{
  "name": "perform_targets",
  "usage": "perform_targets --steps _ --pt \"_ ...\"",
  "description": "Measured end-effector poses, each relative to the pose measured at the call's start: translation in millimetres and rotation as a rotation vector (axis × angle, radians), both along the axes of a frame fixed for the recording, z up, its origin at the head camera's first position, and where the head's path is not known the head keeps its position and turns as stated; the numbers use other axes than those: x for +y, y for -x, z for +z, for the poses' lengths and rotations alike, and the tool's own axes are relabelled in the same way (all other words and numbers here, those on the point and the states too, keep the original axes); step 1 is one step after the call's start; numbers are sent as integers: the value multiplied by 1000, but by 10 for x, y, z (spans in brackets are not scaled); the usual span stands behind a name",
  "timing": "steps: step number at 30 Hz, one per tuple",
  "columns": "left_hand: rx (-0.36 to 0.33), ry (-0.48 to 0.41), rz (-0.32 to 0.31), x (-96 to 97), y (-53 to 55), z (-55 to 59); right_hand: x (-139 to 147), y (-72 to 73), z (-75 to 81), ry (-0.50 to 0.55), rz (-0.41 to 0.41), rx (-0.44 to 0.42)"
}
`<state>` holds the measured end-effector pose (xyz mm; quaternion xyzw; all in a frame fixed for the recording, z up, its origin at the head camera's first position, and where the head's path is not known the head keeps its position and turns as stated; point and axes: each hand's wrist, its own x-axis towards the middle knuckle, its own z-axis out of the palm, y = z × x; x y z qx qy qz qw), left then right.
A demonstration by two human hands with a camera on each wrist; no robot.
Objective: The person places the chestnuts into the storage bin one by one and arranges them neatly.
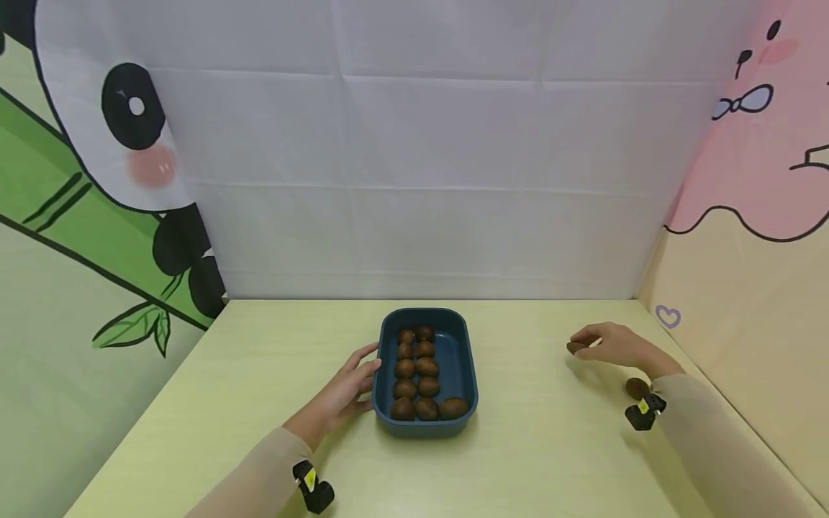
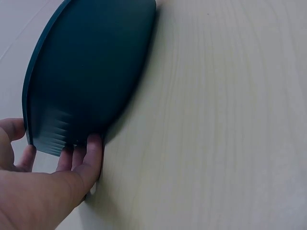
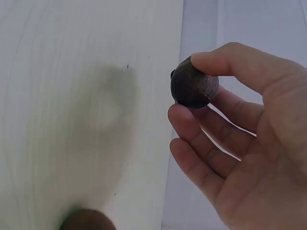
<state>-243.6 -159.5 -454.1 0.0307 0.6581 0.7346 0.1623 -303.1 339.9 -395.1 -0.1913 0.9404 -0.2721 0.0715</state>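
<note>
A blue rectangular tray [image 1: 456,338] stands on the table, holding several brown chestnuts [image 1: 427,367] in two lengthwise columns, with a single one in the near right corner. My left hand [image 1: 346,396] rests on the tray's left side, fingers spread and fingertips against its outer wall [image 2: 91,62]. Off to the right, my right hand [image 1: 612,345] pinches one dark chestnut [image 3: 194,85] between thumb and fingers, raised over the table. Another chestnut [image 1: 637,388] lies on the table beside the right wrist, and its top [image 3: 88,221] peeks in at the bottom of the right wrist view.
The pale wood-grain table [image 1: 518,460] meets a white cloth backdrop [image 1: 440,144] at its far edge. Printed cartoon panels border both sides, a panda [image 1: 129,108] on the left and a pink figure [image 1: 745,173] on the right.
</note>
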Motion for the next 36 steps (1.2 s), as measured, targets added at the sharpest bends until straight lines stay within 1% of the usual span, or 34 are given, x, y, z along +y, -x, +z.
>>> perform_targets --steps 8,14,20,24,27,30,32,36 --pt "3 -3 -6 -1 -5 -2 -466 63 189 58 118 -50" --pt "2 -1 -6 -2 -6 -3 -849 60 323 72 212 -87" --pt "1 -1 -6 -1 0 -7 -1222 35 409 94 339 -90" --pt "0 -4 -6 -7 2 -7 -1454 18 418 111 408 -84" --pt "1 -1 -4 -14 0 -5 -1604 1 401 127 465 -71" --pt "2 -1 -3 -18 -1 -4 -1740 -28 374 135 505 -65" --pt "5 -2 -6 -16 -2 -3 -1817 -42 338 116 523 -42" --pt "8 -1 -10 -7 -5 -2 -1929 -60 230 22 538 26"
